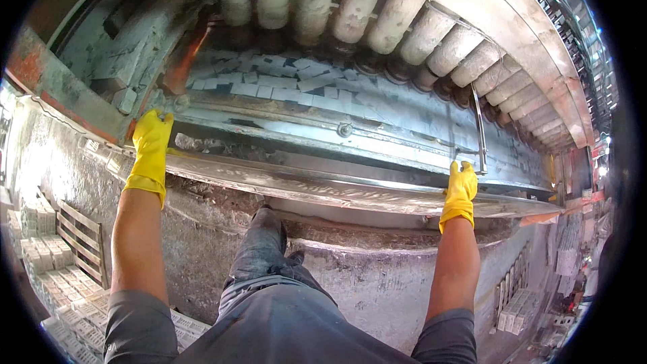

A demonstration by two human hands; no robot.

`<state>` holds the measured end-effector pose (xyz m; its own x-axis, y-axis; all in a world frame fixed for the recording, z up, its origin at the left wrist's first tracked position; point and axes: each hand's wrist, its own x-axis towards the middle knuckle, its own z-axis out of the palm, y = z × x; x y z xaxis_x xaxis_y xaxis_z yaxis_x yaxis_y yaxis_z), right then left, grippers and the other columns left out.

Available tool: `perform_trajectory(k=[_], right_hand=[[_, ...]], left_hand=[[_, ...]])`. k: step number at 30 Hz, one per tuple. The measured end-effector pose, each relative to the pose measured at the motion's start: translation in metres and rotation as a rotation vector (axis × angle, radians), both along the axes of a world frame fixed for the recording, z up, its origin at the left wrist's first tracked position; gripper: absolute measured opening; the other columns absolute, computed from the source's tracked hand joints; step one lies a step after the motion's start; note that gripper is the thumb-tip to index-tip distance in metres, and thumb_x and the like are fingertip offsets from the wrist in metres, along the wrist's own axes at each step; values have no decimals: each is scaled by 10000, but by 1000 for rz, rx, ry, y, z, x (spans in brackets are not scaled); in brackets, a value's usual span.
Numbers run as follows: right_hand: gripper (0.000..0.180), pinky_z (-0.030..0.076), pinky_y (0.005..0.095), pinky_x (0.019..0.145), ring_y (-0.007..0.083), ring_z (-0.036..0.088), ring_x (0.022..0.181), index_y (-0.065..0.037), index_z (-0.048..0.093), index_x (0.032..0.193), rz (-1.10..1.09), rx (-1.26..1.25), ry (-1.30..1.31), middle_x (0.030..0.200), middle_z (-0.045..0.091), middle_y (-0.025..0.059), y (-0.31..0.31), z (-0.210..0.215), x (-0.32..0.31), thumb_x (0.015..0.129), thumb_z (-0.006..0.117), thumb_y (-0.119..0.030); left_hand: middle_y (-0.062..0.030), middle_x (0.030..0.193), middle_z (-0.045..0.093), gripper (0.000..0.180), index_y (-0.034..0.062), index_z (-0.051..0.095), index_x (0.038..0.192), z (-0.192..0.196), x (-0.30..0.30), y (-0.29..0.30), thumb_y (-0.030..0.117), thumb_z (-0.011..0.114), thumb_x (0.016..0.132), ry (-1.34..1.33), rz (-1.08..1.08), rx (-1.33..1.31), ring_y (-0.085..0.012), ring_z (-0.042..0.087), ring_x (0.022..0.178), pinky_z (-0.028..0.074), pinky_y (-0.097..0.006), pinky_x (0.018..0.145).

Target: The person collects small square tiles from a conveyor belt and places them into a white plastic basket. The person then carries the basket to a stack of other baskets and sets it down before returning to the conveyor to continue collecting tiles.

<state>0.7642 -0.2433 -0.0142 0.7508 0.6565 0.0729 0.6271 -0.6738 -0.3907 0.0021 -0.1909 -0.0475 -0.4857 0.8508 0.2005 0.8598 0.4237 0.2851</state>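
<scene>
1. Two yellow gloves cover the left hand point(152, 143) and the right hand point(460, 190), and both hands are at one long metal panel point(303, 178). The step in hand looks like gripping and steadying that panel across its length.

2. Any move of the panel would, I judge, call for both hands to work together and keep it level, with care around the upright metal bar point(480, 125), which stands to the right of the round bolt point(344, 130), just beyond the right hand.

3. The panel lies on the person's side of the round bolt, running crosswise between the hands and on past the right one.

4. Left of the bolt, the left hand has its fingers bent inward, apparently closed on the panel's left end; the glove hides the contact itself.

5. Right of the bolt and nearer the person, the right hand is curled over the panel's rim, apparently gripping it. How tightly it grips, I cannot tell.

6. Beyond the bolt lie flat pale pieces point(286, 93), and farther beyond them a row of thick grey cylinders point(317, 3).
</scene>
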Motion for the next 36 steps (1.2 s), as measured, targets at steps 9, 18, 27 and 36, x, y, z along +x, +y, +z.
perform_trajectory(k=[9, 18, 27, 36], right_hand=[[560, 645, 434, 667, 354, 767, 895, -67, 679, 1371, 39, -20, -74, 1236, 733, 204, 0, -21, 26, 966, 648, -453], [535, 641, 433, 738, 343, 775, 892, -79, 694, 1360, 3, -29, -55, 1236, 737, 198, -8, -4, 11, 973, 657, -446], [520, 635, 423, 724, 341, 769, 942, -62, 700, 1337, 88, -16, -244, 1211, 739, 200, -8, -16, 24, 977, 657, -434], [534, 647, 452, 768, 385, 752, 1000, -70, 695, 1354, 10, -32, -10, 1253, 727, 221, -1, 12, -13, 976, 645, -444]], left_hand=[[-176, 1091, 783, 445, 99, 760, 1208, -17, -15, 0, 434, 721, 916, -37, -7, 55, -369, 744, 1041, 579, -455, 894], [-203, 1203, 756, 534, 53, 729, 1269, -7, -4, -1, 452, 705, 915, -35, 0, 19, -388, 706, 1155, 551, -468, 981], [-204, 1218, 751, 530, 58, 726, 1268, 1, 3, -1, 458, 714, 921, -44, 30, -10, -392, 699, 1164, 544, -468, 993], [-157, 1143, 779, 518, 87, 728, 1243, -5, -5, -2, 495, 717, 923, 10, 35, 15, -365, 730, 1093, 565, -465, 917]])
